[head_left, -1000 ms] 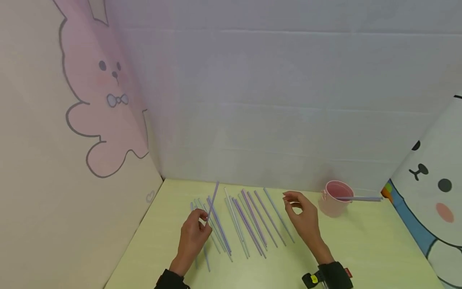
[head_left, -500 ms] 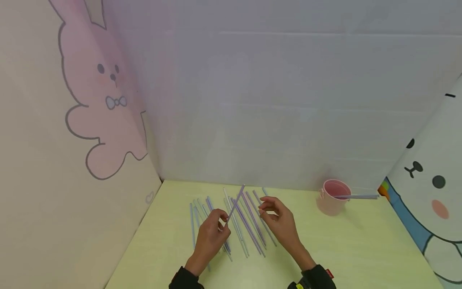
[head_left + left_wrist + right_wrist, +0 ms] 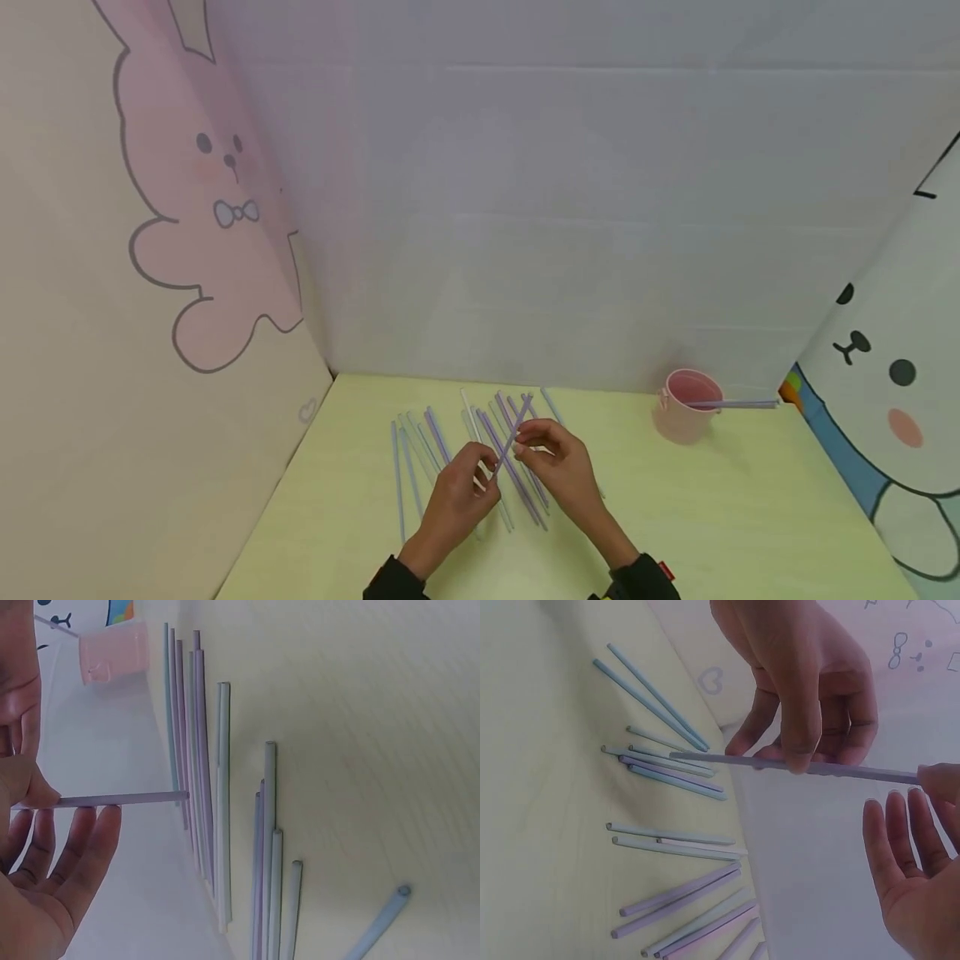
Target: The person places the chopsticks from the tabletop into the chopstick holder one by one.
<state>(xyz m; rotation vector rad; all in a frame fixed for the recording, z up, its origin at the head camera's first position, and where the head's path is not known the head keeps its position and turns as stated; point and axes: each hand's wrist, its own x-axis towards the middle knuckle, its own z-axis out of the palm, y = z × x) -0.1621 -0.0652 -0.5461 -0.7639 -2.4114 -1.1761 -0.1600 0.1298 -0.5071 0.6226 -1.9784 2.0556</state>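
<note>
A thin purple straw point(image 3: 524, 408) is held up at a slant over the table. My left hand point(image 3: 462, 490) pinches it near its lower end, thumb on one side and fingers on the other. Fingertips and thumb of my right hand point(image 3: 564, 468) are at the straw's upper part. In the right wrist view, the straw point(image 3: 855, 772) runs from the left hand to the right thumb, which covers its end. Beneath both hands lie several loose straws point(image 3: 397, 479) in purple, blue, green and white, partly hidden by the hands.
A small pink bucket point(image 3: 677, 422) stands at the back right of the pale yellow table point(image 3: 697, 517). A few purple straws point(image 3: 742, 404) stick out of it sideways. A plain pale backdrop point(image 3: 525, 250) rises behind the table, with cartoon-printed walls at both sides.
My left hand has carried the purple straw to the right. My right hand has come left to meet it, and its fingertips are now at the straw.
</note>
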